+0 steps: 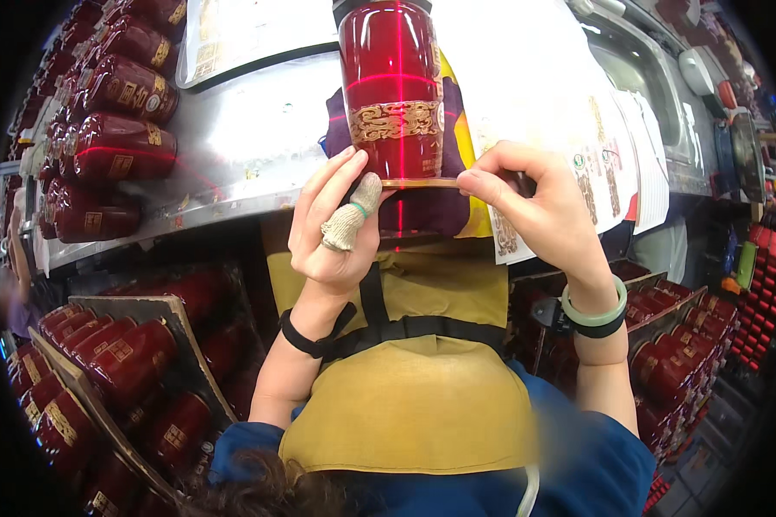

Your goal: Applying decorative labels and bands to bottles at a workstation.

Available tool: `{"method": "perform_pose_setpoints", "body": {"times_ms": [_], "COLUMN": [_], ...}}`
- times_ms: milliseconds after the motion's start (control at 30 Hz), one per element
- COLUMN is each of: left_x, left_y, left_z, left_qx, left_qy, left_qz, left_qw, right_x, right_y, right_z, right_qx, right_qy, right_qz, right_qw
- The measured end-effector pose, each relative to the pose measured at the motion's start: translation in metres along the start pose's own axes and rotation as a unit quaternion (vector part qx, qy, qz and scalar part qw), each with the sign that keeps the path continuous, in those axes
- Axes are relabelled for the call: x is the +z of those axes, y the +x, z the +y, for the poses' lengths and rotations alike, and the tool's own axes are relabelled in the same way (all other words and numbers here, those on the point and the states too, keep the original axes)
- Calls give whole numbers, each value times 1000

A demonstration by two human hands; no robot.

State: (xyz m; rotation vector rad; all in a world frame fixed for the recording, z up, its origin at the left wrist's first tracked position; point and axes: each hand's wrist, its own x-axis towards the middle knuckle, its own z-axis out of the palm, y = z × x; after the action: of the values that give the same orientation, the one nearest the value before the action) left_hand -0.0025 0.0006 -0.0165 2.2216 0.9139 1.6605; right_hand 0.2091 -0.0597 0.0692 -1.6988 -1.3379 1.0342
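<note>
A glossy dark red bottle (pixel 389 65) lies in front of me, base toward me, with a wide gold ornamental band (pixel 395 121) around it. Bright red light lines cross its surface. My left hand (pixel 332 220) grips the base's left edge, fingertips along the side. A knitted finger cover (pixel 351 215) with a green band sits on its thumb. At the right of the base, my right hand (pixel 539 194) pinches the end of a thin gold strip (pixel 422 183) between thumb and forefinger. The strip runs along the base edge to my left thumb. Dark purple cloth (pixel 341 122) lies under the bottle.
Similar red bottles (pixel 129 146) lie stacked at the left of the metal table (pixel 241 129). White printed sheets (pixel 526 77) cover its right side. Partitioned crates of red bottles (pixel 134 362) stand low left, with more bottles (pixel 677 345) low right. A metal basin (pixel 634 60) is at far right.
</note>
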Motion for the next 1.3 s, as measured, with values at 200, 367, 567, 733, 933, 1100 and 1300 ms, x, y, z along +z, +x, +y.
{"method": "perform_pose_setpoints", "body": {"times_ms": [200, 367, 567, 733, 933, 1100, 1300], "left_x": [-1, 0, 7, 4, 0, 4, 5], "left_y": [-3, -1, 6, 4, -4, 1, 6], "left_z": [-2, 6, 13, 7, 0, 10, 13], "left_qx": [35, -11, 95, 44, 2, 20, -1], "left_qy": [38, 26, 83, 33, 4, 85, 16], "left_qz": [-16, -11, -38, -28, -17, -6, -22], "left_qw": [999, 1000, 991, 998, 1000, 996, 1000], "right_x": [-3, -4, -3, -2, -2, -5, -2], "right_y": [2, 3, 5, 3, 0, 2, 4], "right_z": [3, 9, 12, 11, 7, 8, 17], "right_qx": [2, 13, 31, 7, 5, 19, 10], "right_qy": [-13, -12, -9, -9, -11, -6, -19], "right_qz": [8, 9, 6, 8, 10, -2, 13], "right_qw": [1000, 1000, 999, 1000, 1000, 1000, 1000]}}
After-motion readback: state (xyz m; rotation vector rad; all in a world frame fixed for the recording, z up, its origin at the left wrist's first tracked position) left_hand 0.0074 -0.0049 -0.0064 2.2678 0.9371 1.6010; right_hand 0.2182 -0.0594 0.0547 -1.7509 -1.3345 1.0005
